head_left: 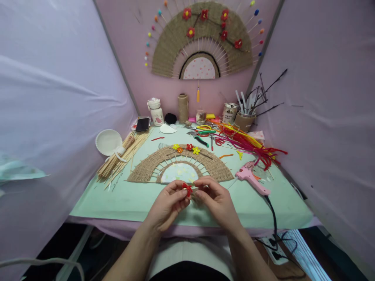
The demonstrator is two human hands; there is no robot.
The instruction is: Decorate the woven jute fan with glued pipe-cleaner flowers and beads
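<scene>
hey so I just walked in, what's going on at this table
A person is handling a small red flower, pinched in the left hand. The right hand is close beside it; whether it grips anything is unclear. Just beyond lies a woven fan with red, orange and yellow flowers on its upper part. A pink glue gun lies to the right.

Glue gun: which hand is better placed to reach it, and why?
Probably the right hand: the pink glue gun lies on that side, nearer to it. The left hand is farther away and pinches a red flower.
</scene>
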